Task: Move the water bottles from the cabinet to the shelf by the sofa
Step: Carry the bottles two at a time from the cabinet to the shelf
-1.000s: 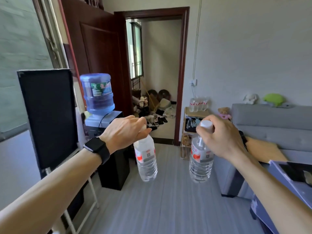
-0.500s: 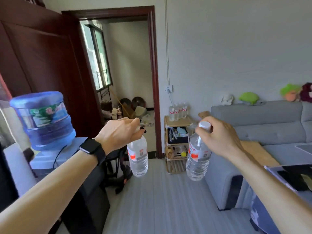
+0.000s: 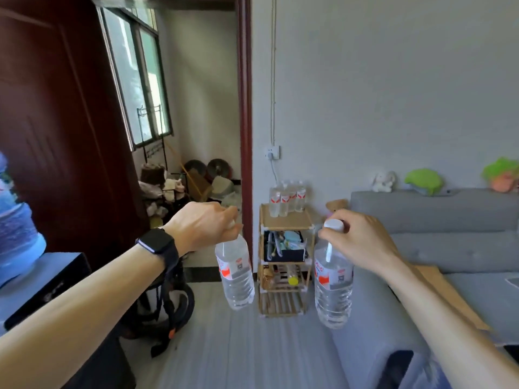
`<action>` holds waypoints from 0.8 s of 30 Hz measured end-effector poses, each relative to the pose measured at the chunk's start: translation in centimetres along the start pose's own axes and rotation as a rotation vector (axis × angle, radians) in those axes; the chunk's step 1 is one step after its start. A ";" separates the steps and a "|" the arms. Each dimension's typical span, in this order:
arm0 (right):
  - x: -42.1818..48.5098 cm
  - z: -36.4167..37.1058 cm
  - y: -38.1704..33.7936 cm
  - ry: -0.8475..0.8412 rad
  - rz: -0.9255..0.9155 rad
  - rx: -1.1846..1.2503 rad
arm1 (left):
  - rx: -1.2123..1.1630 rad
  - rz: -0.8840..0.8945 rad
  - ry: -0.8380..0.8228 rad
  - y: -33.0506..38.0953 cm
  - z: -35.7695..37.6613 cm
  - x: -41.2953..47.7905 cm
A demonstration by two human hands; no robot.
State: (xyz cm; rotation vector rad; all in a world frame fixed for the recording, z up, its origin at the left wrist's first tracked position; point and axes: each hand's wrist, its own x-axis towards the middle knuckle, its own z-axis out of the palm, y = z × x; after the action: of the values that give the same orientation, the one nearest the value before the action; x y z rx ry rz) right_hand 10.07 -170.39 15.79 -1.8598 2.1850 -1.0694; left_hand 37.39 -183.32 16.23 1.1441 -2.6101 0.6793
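My left hand (image 3: 205, 223) grips the neck of a clear water bottle (image 3: 237, 276) with a red and white label, and the bottle hangs below the hand. My right hand (image 3: 362, 242) pinches a second water bottle (image 3: 332, 293) just under its white cap. Straight ahead between the two bottles stands a small wooden shelf (image 3: 286, 223) against the wall, beside the grey sofa (image 3: 438, 220). Several water bottles (image 3: 286, 197) stand at the back of its top board. The cabinet is out of view.
A blue water jug (image 3: 16, 231) on a dispenser sits at the left edge. A black bag (image 3: 168, 304) lies on the floor below my left arm. A dark red door (image 3: 56, 122) stands open to a cluttered room. Brown cardboard (image 3: 438, 284) lies on the sofa seat.
The view has turned right and moved closer to the shelf, which now sits between the two bottles. Both hands keep the same hold on their bottles.
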 end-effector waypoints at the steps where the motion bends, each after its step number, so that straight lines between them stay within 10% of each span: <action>1: 2.2 0.3 0.8 -0.004 -0.012 0.000 | -0.009 -0.013 0.021 -0.5 0.8 1.7; 24: 42.7 12.3 16.9 0.051 0.180 0.019 | -0.166 0.089 -0.037 -11.3 24.8 43.6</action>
State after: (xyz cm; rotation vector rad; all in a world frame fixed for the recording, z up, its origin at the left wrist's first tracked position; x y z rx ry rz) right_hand -9.28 -213.70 12.91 -1.6082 2.3092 -1.1087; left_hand 16.02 -230.05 14.28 1.0066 -2.7035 0.4510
